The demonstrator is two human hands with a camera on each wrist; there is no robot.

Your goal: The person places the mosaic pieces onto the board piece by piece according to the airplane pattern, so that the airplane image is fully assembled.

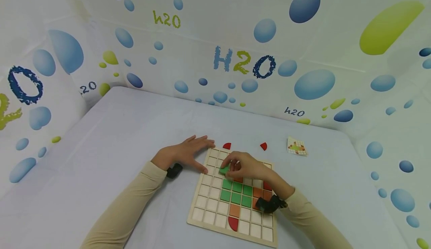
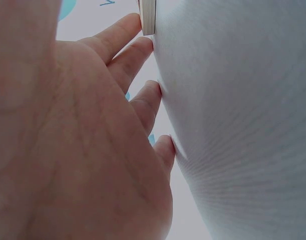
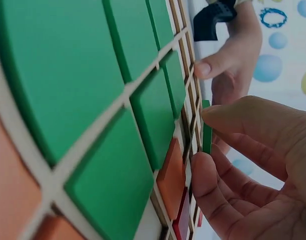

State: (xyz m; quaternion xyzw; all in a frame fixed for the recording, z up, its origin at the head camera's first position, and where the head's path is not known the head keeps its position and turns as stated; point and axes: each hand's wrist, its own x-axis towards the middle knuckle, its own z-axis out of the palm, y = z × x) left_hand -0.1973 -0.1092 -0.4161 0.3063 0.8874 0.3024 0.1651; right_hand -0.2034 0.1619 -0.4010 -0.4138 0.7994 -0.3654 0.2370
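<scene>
A wooden grid board point(image 1: 232, 234) lies on the table, partly filled with green, orange and red pieces. My right hand point(image 1: 247, 166) is over its upper part, pinching a green square tile point(image 1: 223, 170) between thumb and fingers. In the right wrist view that green tile point(image 3: 207, 135) is seen edge-on, close to the grid. My left hand point(image 1: 186, 153) lies at the board's upper left side with its fingers spread, thumb and fingertips touching the edge. Several green tiles point(image 1: 236, 197) sit in the middle cells. The right hand and wrist hide some cells.
Two loose red quarter-round pieces, one point(image 1: 227, 145) against the board's far edge and another point(image 1: 263, 146) further right, lie on the table. A small pattern card point(image 1: 297, 146) is at the right. A printed sheet point(image 1: 188, 54) stands behind the white-covered table point(image 1: 134, 121).
</scene>
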